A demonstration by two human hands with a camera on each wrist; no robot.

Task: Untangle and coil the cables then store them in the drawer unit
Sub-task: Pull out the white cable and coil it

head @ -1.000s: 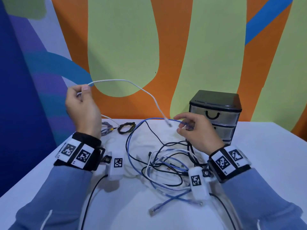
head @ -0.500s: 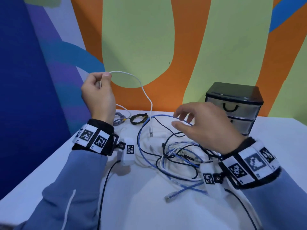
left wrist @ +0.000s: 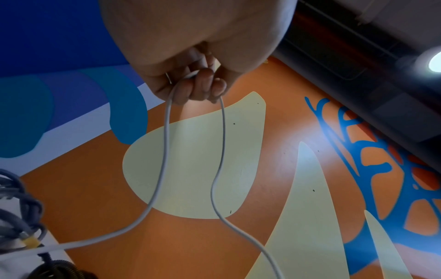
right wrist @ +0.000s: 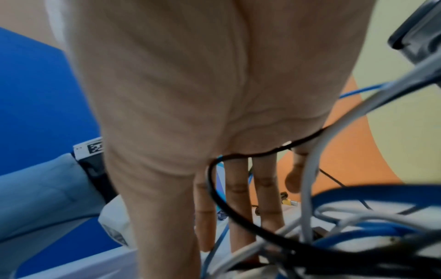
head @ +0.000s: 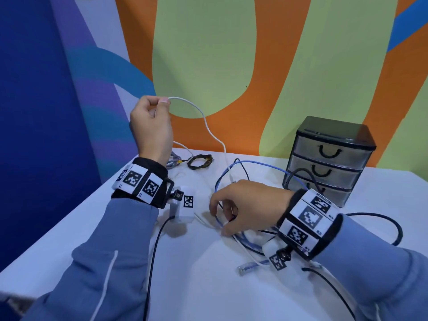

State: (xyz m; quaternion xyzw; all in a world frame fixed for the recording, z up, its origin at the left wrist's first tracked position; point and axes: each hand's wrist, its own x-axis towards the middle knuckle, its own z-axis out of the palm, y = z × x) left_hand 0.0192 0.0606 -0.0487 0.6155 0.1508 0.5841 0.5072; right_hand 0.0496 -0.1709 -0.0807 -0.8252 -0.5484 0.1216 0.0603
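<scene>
My left hand [head: 162, 104] is raised over the table's back left and pinches a thin white cable [head: 208, 128] that arcs down into the tangle. In the left wrist view the left hand [left wrist: 198, 88] grips it and two strands of white cable [left wrist: 164, 151] hang below. My right hand [head: 220, 218] is low on the left side of the tangle of blue cable [head: 254, 162], black and white cables. Its fingers [right wrist: 238, 198] reach down fairly straight among the strands, gripping nothing I can see. The black three-drawer unit [head: 328, 158] stands at the back right, drawers closed.
A coiled grey cable [head: 173, 161] and a small black coil [head: 200, 161] lie at the table's back left near the wall. A blue connector [head: 245, 269] lies in front of the tangle. A black cable loop [head: 382, 218] lies right of my right wrist.
My right hand has dropped from above the tangle down to its left side at the table. My left hand stays raised with the white cable, whose free end now hangs to the table.
</scene>
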